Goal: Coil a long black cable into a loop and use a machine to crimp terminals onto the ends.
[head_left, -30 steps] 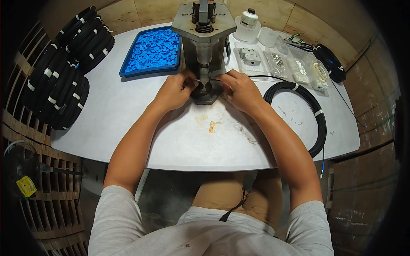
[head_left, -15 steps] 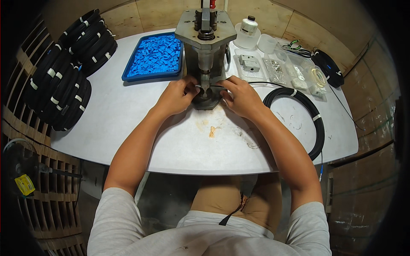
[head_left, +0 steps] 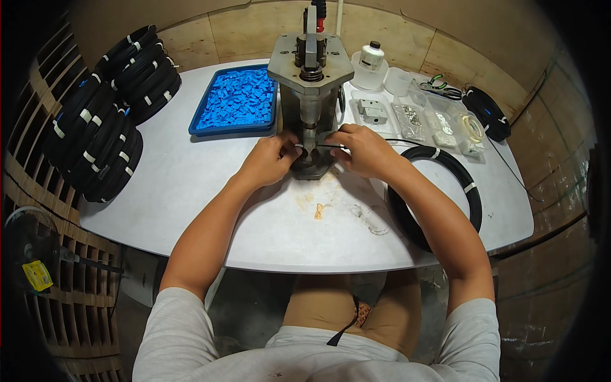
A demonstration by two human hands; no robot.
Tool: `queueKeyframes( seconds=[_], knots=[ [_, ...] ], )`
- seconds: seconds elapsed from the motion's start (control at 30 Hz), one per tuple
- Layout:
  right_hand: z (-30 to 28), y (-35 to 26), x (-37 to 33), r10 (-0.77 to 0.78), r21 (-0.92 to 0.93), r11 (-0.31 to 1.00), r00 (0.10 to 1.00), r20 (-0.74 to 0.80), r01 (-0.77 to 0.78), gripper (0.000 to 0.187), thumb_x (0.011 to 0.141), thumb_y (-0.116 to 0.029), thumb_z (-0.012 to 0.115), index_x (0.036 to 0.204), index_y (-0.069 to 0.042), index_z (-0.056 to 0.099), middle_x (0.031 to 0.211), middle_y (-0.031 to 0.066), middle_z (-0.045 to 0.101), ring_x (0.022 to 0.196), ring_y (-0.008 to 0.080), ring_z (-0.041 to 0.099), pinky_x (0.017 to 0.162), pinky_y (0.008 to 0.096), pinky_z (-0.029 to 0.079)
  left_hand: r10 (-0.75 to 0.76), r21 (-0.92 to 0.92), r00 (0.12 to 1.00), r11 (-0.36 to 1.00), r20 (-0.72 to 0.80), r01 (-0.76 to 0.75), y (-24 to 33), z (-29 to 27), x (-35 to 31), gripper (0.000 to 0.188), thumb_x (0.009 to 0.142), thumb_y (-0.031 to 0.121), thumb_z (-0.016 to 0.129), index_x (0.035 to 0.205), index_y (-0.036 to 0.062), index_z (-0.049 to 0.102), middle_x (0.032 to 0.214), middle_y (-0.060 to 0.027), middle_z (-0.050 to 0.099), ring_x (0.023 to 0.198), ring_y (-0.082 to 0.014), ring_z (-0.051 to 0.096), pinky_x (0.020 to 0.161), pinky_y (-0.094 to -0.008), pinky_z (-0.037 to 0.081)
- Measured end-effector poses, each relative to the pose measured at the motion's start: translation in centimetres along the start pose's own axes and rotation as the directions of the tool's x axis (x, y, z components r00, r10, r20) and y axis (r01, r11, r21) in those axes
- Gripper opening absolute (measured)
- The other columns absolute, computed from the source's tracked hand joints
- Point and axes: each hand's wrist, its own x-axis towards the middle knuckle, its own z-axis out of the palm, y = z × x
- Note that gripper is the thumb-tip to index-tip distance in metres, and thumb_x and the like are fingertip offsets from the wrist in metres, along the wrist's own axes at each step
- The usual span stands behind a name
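A grey metal bench press [head_left: 310, 114] stands at the back middle of the white table [head_left: 273, 239], its ram down at the small die near its base. From the left, my left hand [head_left: 272, 159] pinches a small pale piece, mostly covered by the fingers, beside the ram. On the other side my right hand [head_left: 363, 151] is closed on a thin black cable [head_left: 399, 141], whose front part runs toward the ram. The cable trails back to a tied black coil [head_left: 472, 204] lying partly under my right forearm.
A blue tray [head_left: 200, 132] of small blue pieces lies left of the press. Stacks of black cable coils [head_left: 95, 146] fill the table's left end. Behind my right hand are a bottle [head_left: 372, 56], a metal block [head_left: 372, 111] and a clear box [head_left: 471, 129] of small parts.
The view has tilted, so the table sits lower in it. The coil has slid slightly left, and its hanging blue-tipped end is out of sight. Both hands stay at the press.
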Motion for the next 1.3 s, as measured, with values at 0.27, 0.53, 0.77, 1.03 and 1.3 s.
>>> queueKeyframes(
  seconds=[0.27,0.53,0.77,1.03,1.3],
  knots=[
    [3.0,1.5,-0.8,0.014,0.145,0.989,0.964,-0.264,0.025,0.026,0.09,-0.017,0.073,0.113,-0.008,0.075,0.096,0.0171,0.073,0.088,0.0377,0.07,0.081,0.0455,0.058,0.067,0.025,0.997,0.998,-0.028,-0.066,-0.1,0.4,0.1,0.022,0.094,0.015,0.069,0.107,-0.0032,0.067,0.082,-0.0204,0.072,0.077,-0.0327,0.072,0.074,-0.0405,0.055],
    [3.1,1.4,-1.1,0.046,0.144,0.989,0.974,-0.222,-0.014,0.024,0.092,-0.019,0.073,0.111,-0.006,0.073,0.094,0.0172,0.072,0.087,0.0373,0.07,0.081,0.0448,0.057,0.046,0.012,0.999,0.999,0.002,-0.046,-0.4,0.1,0.1,0.022,0.096,0.015,0.068,0.109,-0.0028,0.066,0.089,-0.0163,0.073,0.081,-0.0252,0.071,0.077,-0.0369,0.055],
    [3.1,0.9,-1.1,0.06,0.166,0.986,0.972,-0.229,-0.022,0.028,0.092,-0.02,0.073,0.117,-0.008,0.071,0.097,0.0161,0.072,0.09,0.037,0.069,0.082,0.0448,0.057,0.029,0.014,1.0,0.999,0.006,-0.029,-0.5,0.1,0.1,0.02,0.098,0.014,0.065,0.109,-0.003,0.065,0.089,-0.016,0.073,0.079,-0.0257,0.069,0.076,-0.0375,0.055],
    [3.0,1.0,-1.1,-0.019,0.137,0.989,0.963,-0.267,0.058,0.028,0.091,-0.013,0.072,0.119,-0.01,0.07,0.101,0.0141,0.072,0.093,0.0355,0.069,0.083,0.0453,0.057,0.059,0.025,0.998,0.998,-0.035,-0.058,-0.4,0.3,0.1,0.02,0.097,0.015,0.064,0.109,-0.0011,0.067,0.087,-0.0236,0.072,0.082,-0.037,0.071,0.077,-0.0428,0.054],
    [3.0,0.9,-1.2,-0.003,0.143,0.989,0.961,-0.276,0.045,0.025,0.092,-0.009,0.073,0.117,-0.009,0.072,0.1,0.0115,0.071,0.085,0.0325,0.07,0.075,0.04,0.058,0.093,0.043,0.994,0.995,-0.05,-0.091,-0.3,0.2,0.0,0.021,0.098,0.016,0.063,0.109,-0.0009,0.068,0.092,-0.0256,0.073,0.085,-0.0402,0.071,0.079,-0.044,0.054]
  ],
)
